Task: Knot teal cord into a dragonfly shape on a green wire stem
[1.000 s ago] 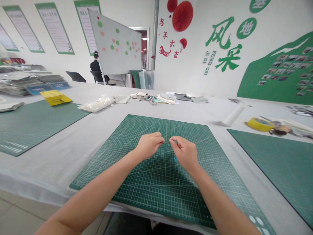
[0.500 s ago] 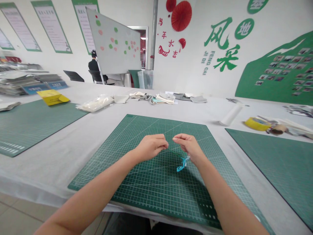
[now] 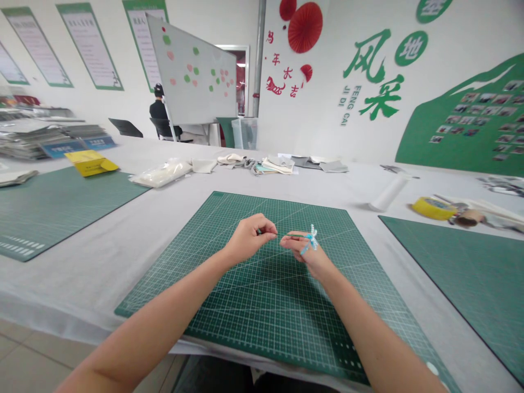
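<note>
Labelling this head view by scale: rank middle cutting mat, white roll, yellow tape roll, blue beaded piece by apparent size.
1. middle cutting mat
2. white roll and yellow tape roll, about alike
3. blue beaded piece, in the right hand

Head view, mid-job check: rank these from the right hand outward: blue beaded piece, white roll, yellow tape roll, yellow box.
1. blue beaded piece: held in the right hand itself.
2. white roll: beyond the mat, to the right.
3. yellow tape roll: farther right.
4. yellow box: far left.
</note>
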A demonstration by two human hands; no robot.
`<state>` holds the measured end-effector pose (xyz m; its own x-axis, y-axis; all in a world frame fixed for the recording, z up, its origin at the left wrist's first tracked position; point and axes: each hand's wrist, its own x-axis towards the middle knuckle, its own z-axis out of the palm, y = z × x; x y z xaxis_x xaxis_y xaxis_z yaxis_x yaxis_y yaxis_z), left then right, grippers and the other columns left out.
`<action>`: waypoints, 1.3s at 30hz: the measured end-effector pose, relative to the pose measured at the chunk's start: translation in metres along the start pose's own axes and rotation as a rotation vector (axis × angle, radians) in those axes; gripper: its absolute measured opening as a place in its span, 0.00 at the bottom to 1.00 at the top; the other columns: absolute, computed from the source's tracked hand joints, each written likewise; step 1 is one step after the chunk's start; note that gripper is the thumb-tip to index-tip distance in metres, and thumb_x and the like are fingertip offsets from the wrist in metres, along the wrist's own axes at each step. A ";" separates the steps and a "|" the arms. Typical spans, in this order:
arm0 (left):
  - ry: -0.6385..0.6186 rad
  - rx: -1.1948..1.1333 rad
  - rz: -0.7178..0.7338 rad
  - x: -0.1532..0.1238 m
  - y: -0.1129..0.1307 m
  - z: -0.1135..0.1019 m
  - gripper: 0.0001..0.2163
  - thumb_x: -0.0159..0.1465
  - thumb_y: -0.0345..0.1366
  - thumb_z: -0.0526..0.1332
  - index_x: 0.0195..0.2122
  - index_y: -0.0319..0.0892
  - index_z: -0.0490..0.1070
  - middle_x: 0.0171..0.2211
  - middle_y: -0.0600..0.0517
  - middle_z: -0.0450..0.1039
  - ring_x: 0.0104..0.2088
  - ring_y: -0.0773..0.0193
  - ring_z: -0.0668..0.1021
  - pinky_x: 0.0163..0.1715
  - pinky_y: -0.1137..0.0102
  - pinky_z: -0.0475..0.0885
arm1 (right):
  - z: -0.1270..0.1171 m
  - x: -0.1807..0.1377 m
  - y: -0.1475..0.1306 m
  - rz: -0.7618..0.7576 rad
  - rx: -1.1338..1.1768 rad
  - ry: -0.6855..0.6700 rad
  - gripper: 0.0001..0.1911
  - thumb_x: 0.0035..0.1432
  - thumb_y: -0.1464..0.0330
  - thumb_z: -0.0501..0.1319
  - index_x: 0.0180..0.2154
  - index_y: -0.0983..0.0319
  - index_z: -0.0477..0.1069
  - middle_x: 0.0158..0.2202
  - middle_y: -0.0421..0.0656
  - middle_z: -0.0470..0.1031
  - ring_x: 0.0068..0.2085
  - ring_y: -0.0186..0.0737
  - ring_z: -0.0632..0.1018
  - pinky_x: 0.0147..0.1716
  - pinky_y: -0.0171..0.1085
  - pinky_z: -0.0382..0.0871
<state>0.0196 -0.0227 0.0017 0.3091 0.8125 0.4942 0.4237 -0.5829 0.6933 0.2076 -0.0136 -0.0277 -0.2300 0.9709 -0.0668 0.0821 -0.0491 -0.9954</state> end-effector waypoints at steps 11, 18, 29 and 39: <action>0.189 0.150 -0.142 0.001 -0.016 0.000 0.02 0.56 0.29 0.62 0.29 0.41 0.73 0.28 0.55 0.72 0.30 0.68 0.73 0.33 0.71 0.67 | 0.023 -0.016 -0.006 -0.274 -0.473 0.056 0.08 0.51 0.66 0.58 0.25 0.60 0.73 0.16 0.34 0.59 0.21 0.32 0.61 0.24 0.33 0.53; 0.181 0.234 -0.108 -0.001 -0.018 0.001 0.03 0.57 0.28 0.61 0.30 0.42 0.72 0.28 0.55 0.71 0.30 0.67 0.73 0.34 0.71 0.67 | 0.030 -0.028 -0.013 -0.445 -0.677 0.103 0.10 0.57 0.68 0.55 0.27 0.59 0.72 0.18 0.35 0.63 0.21 0.32 0.64 0.24 0.33 0.53; -0.002 0.613 -0.036 -0.007 -0.008 0.001 0.07 0.63 0.32 0.55 0.33 0.45 0.73 0.34 0.54 0.72 0.34 0.66 0.74 0.31 0.72 0.65 | 0.029 -0.033 -0.016 -0.573 -0.807 0.152 0.10 0.60 0.69 0.53 0.29 0.59 0.70 0.23 0.36 0.70 0.25 0.32 0.69 0.27 0.32 0.56; -0.074 0.680 0.103 -0.006 -0.009 0.002 0.10 0.65 0.32 0.52 0.35 0.44 0.73 0.33 0.53 0.72 0.35 0.66 0.74 0.31 0.72 0.63 | 0.021 -0.032 -0.019 -0.593 -0.814 0.279 0.10 0.62 0.66 0.53 0.33 0.59 0.72 0.23 0.36 0.71 0.24 0.31 0.69 0.26 0.31 0.56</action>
<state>0.0155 -0.0228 -0.0083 0.4234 0.7642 0.4866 0.8212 -0.5505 0.1501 0.1927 -0.0490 -0.0083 -0.2233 0.8122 0.5390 0.6817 0.5253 -0.5092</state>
